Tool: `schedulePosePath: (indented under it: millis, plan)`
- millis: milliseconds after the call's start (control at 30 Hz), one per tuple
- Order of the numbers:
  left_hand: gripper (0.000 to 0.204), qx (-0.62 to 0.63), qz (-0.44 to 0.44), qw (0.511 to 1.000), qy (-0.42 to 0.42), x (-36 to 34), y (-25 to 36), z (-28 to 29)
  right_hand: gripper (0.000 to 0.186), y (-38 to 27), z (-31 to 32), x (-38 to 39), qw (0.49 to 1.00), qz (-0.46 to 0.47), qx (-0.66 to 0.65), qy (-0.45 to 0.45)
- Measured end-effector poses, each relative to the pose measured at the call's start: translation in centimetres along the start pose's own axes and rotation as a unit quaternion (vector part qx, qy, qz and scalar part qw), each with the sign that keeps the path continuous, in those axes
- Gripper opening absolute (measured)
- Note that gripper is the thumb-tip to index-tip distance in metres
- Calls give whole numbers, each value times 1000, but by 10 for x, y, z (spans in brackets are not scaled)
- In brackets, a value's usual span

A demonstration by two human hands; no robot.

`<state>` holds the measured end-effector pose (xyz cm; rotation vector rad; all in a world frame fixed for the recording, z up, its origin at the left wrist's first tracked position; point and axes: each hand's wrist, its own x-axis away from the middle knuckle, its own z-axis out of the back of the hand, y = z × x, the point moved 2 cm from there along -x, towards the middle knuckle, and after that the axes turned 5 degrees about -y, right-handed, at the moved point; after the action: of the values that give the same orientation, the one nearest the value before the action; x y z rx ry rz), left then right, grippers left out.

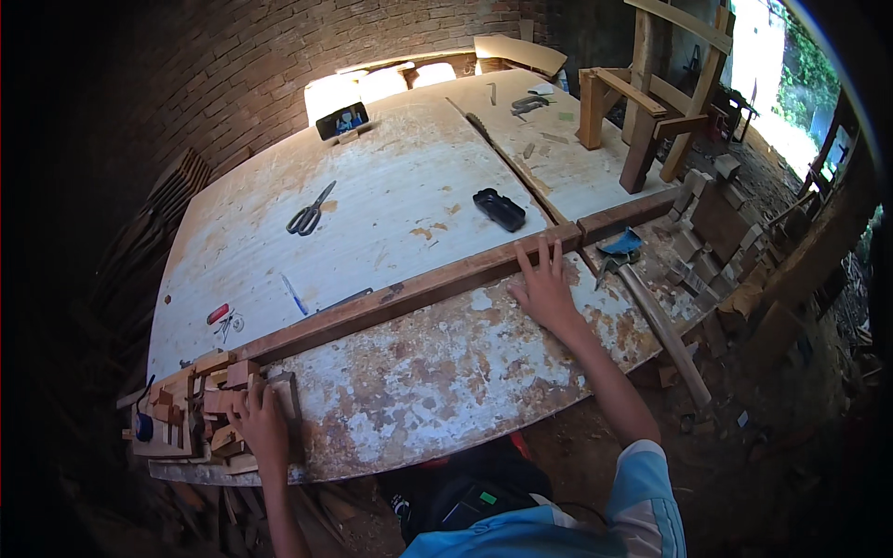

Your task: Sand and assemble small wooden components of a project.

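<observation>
My right hand [549,284] rests with spread fingertips on a long brown wooden beam [419,284] that runs across the worktable. At the lower left, my left hand [260,418] lies over small wood blocks [167,414], its fingers bent and slightly apart; whether it grips one is unclear. Beside them is a blue round object [143,428]. Beyond the beam lie black-handled scissors [304,219], a black case [499,209], a blue pen [294,296] and a red object [218,313]. A hammer-like tool [660,316] with a long wooden handle and blue material [619,244] lies right of my right hand.
The pale worktable [233,251] has a worn near edge. A phone [340,122] stands at the back near pliers [532,102]. An upright wooden frame [642,112] and stacked blocks [707,232] occupy the right. A brick wall [307,42] rises behind; a bright doorway is at right.
</observation>
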<state>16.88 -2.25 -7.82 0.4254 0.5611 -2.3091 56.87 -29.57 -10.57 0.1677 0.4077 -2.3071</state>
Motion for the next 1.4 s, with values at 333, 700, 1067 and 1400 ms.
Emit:
schedulePosePath:
  millis: [333, 700, 1067, 1400]
  plan:
    - [21, 19, -8, 1000, -18, -3, 1, 3, 78, 6, -9, 4, 998, 36, -50, 24]
    - [36, 57, -47, 997, -6, 11, -3, 30, 64, 40, 0, 16, 993, -115, -16, 16]
    - [22, 173, -61, 983, -14, 8, 8, 33, 69, -14, -22, 21, 995, -38, 44, -84]
    - [25, 444, 132, 886, -7, -138, 15, -33, 58, -28, -17, 24, 999, -24, -36, -31]
